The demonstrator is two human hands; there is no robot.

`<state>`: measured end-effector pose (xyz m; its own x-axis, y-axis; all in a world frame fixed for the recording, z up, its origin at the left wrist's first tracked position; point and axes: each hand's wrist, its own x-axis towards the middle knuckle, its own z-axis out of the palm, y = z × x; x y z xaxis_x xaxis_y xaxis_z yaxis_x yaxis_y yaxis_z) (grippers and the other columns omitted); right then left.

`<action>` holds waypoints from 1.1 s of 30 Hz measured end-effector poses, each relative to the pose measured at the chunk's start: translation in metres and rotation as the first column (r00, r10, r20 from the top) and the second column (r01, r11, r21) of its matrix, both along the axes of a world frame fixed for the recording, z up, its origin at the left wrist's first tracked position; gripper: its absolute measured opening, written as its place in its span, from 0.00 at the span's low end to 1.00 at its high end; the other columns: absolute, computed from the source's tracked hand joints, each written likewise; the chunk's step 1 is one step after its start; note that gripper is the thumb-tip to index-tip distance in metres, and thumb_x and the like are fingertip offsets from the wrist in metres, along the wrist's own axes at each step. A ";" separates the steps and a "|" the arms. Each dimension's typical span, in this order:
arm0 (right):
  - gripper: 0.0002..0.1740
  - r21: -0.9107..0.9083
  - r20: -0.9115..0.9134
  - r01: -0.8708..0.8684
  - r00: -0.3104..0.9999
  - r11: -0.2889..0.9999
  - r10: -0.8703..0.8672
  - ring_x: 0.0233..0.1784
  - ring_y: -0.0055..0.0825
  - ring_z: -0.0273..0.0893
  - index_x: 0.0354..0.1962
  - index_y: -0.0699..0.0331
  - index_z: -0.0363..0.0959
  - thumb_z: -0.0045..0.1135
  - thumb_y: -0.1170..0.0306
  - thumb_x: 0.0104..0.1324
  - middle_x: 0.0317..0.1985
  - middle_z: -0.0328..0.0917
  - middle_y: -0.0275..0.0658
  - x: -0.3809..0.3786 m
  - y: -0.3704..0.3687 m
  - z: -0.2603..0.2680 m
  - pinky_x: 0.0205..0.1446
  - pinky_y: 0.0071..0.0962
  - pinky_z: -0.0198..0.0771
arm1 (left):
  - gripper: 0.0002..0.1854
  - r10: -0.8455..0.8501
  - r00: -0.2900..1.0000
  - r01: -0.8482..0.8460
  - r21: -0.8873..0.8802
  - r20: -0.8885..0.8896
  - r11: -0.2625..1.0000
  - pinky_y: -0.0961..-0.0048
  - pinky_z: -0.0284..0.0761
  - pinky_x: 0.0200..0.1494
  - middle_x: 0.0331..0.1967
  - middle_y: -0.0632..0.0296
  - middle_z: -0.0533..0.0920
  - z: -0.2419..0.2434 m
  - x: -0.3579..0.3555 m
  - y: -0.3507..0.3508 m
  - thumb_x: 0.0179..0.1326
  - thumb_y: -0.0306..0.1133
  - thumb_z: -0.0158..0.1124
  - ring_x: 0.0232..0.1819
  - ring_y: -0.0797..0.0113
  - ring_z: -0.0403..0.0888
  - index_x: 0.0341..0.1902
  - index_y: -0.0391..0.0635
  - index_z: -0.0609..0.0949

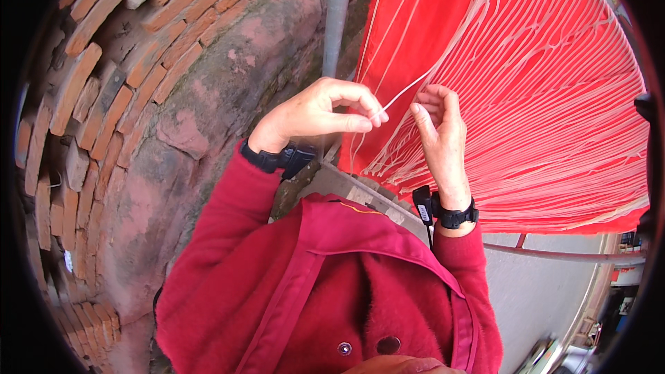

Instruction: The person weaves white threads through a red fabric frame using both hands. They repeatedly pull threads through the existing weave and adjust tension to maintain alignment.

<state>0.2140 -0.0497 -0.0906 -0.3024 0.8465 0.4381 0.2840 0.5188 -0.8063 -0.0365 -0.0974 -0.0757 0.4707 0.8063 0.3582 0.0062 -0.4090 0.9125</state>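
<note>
Many thin pale noodle-like strands [550, 130] lie side by side across a bright red cloth [405, 36], some of them clumped or crossing. Between the thumb and fingertips of my left hand [332, 109] is the end of one strand [408, 87], drawn taut from the bunch towards the upper right. My right hand [441, 135] is raised just right of it, over the cloth's near left part, fingers curled and thumb apart, with nothing seen in its grasp. Its inner fingers are partly hidden. Both wrists wear black straps with small devices.
A grey metal pole [337, 15] stands beyond my left hand. On the left are stacked bricks [109, 119] along a rough stone ledge [208, 93]. A metal rail [566, 255] runs below the cloth, above the grey pavement [535, 285]. Vehicles appear at the lower right rim.
</note>
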 end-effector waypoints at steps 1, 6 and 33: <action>0.24 -0.068 -0.060 -0.052 0.997 0.996 0.048 0.48 0.31 0.84 0.62 0.69 0.68 0.63 0.71 0.73 0.47 0.83 0.45 -0.001 0.000 0.002 0.50 0.28 0.80 | 0.07 -0.017 0.998 0.019 0.028 -0.069 0.999 0.64 0.78 0.58 0.46 0.54 0.88 0.002 -0.002 -0.001 0.66 0.29 0.70 0.53 0.62 0.86 0.43 0.38 0.85; 0.27 -0.264 -0.378 -0.359 0.892 0.895 0.246 0.50 0.27 0.83 0.69 0.67 0.63 0.57 0.69 0.77 0.51 0.83 0.44 0.000 0.002 0.029 0.53 0.24 0.77 | 0.10 -0.076 0.937 0.100 0.053 -0.342 0.994 0.65 0.79 0.56 0.45 0.57 0.89 0.009 0.002 0.002 0.65 0.33 0.71 0.50 0.63 0.87 0.45 0.40 0.86; 0.15 0.111 -0.141 -0.037 0.989 0.993 0.053 0.43 0.18 0.81 0.55 0.67 0.74 0.62 0.74 0.73 0.43 0.84 0.36 0.003 0.006 0.126 0.48 0.20 0.76 | 0.13 0.005 0.967 -0.031 0.095 0.255 0.995 0.74 0.82 0.49 0.39 0.62 0.86 0.137 0.032 0.018 0.78 0.36 0.56 0.42 0.74 0.86 0.56 0.40 0.80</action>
